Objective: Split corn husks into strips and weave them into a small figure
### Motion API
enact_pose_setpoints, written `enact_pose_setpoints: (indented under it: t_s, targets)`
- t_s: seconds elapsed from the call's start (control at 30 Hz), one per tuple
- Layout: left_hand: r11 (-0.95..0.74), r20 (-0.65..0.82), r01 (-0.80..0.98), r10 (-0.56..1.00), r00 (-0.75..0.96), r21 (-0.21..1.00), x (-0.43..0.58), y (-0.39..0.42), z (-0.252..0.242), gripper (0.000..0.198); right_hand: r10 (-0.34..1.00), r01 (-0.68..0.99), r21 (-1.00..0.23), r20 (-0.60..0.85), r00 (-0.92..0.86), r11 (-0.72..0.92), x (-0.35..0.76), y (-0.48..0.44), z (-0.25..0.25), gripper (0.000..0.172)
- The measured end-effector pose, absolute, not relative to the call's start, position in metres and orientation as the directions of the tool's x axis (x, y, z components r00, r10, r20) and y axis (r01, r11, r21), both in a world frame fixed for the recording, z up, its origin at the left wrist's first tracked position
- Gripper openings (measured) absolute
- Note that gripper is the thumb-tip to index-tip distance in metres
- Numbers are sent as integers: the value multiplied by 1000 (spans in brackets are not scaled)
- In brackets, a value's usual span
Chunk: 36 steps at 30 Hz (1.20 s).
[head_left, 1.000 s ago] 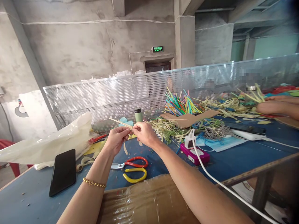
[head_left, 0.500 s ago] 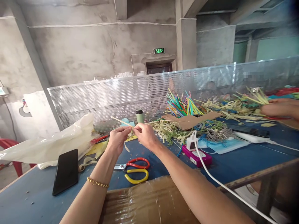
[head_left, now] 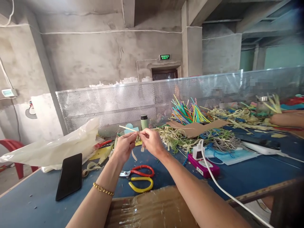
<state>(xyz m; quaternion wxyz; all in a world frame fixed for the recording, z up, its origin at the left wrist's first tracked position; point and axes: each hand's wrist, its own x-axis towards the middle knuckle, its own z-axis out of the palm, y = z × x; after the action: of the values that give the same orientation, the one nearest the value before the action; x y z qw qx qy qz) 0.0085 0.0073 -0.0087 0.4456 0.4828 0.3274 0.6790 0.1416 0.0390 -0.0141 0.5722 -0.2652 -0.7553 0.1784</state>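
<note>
Both hands meet above the blue table (head_left: 249, 177), fingertips almost touching. My left hand (head_left: 124, 146) pinches a thin pale straw strip (head_left: 128, 128) that sticks out up and to the left. My right hand (head_left: 152, 142) pinches the same strip from the right side. A gold bracelet (head_left: 103, 189) sits on my left wrist. Below the hands lie scissors (head_left: 139, 180) with one red and one yellow handle loop.
A black phone (head_left: 69, 176) and a cream plastic bag (head_left: 59, 147) lie at left. A taped cardboard box (head_left: 152, 210) sits at the near edge. Heaped strips (head_left: 190, 134), coloured straws (head_left: 187, 111), a pink charger block (head_left: 204, 164) with white cable, and another person's arm (head_left: 287, 119) are at right. A perforated metal screen (head_left: 106, 104) backs the table.
The camera view has tilted slightly, shifting the scene down and right. Both hands stay pinched on the strip, a little closer together than before.
</note>
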Motion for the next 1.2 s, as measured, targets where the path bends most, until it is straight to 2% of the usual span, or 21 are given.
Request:
enact_pose_setpoints:
  t_s: [0.23, 0.33, 0.63, 0.9, 1.2]
  targets:
    - [-416, 403, -144, 908, -112, 898, 8, 5, -10, 28, 730, 158, -719, 626, -274, 676, 142, 39, -12, 10]
    - [-421, 409, -135, 906, -112, 897, 10, 4, -9, 27, 751, 116, -757, 594, -288, 643, 142, 42, -13, 7]
    - [-370, 360, -280, 929, -88, 886, 15, -3, -4, 25, 632, 60, -638, 739, -236, 768, 142, 47, -10, 8]
    - [-286, 325, -404, 945, 30, 869, 13, -5, -1, 28, 616, -2, -638, 744, -260, 770, 146, 44, -5, 14]
    - [-325, 344, -382, 939, -17, 865, 11, -4, -2, 33, 612, 18, -643, 719, -331, 765, 148, 47, -7, 22]
